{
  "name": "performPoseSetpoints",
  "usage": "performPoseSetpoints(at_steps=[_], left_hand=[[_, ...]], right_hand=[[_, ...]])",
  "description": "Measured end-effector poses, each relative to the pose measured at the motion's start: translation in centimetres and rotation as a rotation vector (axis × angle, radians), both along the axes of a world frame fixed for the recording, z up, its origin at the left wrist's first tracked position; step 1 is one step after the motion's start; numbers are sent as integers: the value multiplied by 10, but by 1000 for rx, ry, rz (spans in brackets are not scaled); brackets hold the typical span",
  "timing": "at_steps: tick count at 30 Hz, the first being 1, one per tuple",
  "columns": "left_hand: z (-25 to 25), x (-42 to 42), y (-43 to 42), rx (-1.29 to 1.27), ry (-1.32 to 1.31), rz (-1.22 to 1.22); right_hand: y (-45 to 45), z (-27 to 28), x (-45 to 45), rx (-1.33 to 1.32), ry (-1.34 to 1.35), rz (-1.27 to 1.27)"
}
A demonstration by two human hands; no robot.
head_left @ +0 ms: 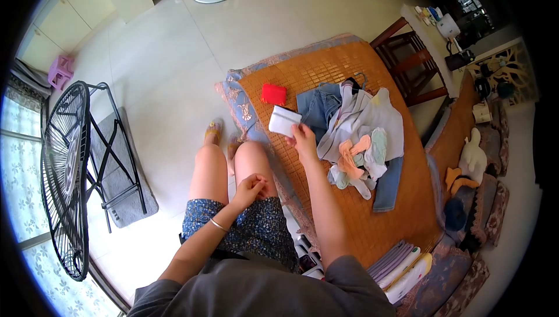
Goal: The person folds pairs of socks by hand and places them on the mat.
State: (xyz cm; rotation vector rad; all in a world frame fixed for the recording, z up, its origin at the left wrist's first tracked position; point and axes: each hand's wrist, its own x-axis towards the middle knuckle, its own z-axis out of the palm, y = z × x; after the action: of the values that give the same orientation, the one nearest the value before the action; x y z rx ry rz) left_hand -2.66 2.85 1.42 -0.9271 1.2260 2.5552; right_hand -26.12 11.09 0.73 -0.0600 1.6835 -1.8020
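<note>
My right hand (301, 140) pinches the near corner of a small white folded piece, perhaps cloth (284, 120), with a grey band along its upper edge. It is held at the left side of the bamboo mat (372, 232). Just beyond it a small red folded piece (273, 94) lies on the mat. To the right is a loose pile of clothes: blue jeans (319, 106), a light grey garment (364, 116), and crumpled peach (349, 159) and pale green (378, 147) pieces. Over my lap my left hand (251, 189) hangs with its fingers curled in, showing nothing in them.
Folded clothes (402, 267) are stacked at the mat's near right. Cushions and a plush toy (473, 157) line the right side. A wooden chair (410, 63) stands beyond the mat. On the left are a large black fan-like round frame (67, 180) and a pink stool (60, 71).
</note>
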Motion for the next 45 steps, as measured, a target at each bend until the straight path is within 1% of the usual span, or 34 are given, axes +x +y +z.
performPoseSetpoints(at_steps=[1, 2, 3, 5, 8, 9, 12, 14, 22, 27, 28, 34, 36, 37, 39, 40, 41, 43, 44, 45], left_hand=[[-6, 0, 2, -61, 19, -1], [-12, 0, 2, -123, 39, -4], [-12, -2, 0, -122, 38, -2], [-13, -4, -2, -87, 30, 42], [-11, -6, -5, -51, -6, 35], [-10, -7, -6, -50, -9, 32], [-9, -9, -6, -45, -40, 12], [-9, -10, -5, -72, -40, 18], [-7, -14, -2, -52, -58, 53], [-7, -13, -1, -55, -64, 59], [-7, -12, -1, -61, -64, 60], [-6, -12, 1, -73, -61, 59], [-5, -12, 0, -81, -59, 55], [-4, -12, 1, -96, -58, 58], [-4, -10, 4, -103, -55, 32], [-7, -9, 4, -86, -47, 64], [-10, -9, 3, -68, -35, 89], [-14, -9, 2, -97, -10, 36], [-14, -9, 2, -123, -39, 37], [-14, -10, 2, -150, -66, 43]], right_hand=[[-11, -2, -10, -20, 25, 10], [-20, -4, -18, 14, 23, -15], [-25, -8, -23, 15, 21, -14], [-33, -18, -29, 149, 6, 62], [-38, -52, -24, 187, -27, 28], [-41, -54, -23, 188, -31, 25], [-49, -60, -19, 273, 26, -25], [-53, -62, -21, 288, 9, -41], [-68, -54, -25, 324, -26, -118], [-74, -48, -35, 329, 143, -168], [-76, -48, -37, 329, 141, -166], [-81, -48, -39, 447, 232, -147], [-81, -43, -37, 548, 345, -138], [-81, -60, -41, 550, 344, -142], [-77, -90, -44, 637, 604, -180], [-77, -64, -37, 713, 659, -169], [-78, -44, -32, 728, 569, -159], [-79, -47, -32, 779, 567, -112], [-81, -46, -29, 747, 599, -147], [-83, -33, -25, 834, 590, -101]])
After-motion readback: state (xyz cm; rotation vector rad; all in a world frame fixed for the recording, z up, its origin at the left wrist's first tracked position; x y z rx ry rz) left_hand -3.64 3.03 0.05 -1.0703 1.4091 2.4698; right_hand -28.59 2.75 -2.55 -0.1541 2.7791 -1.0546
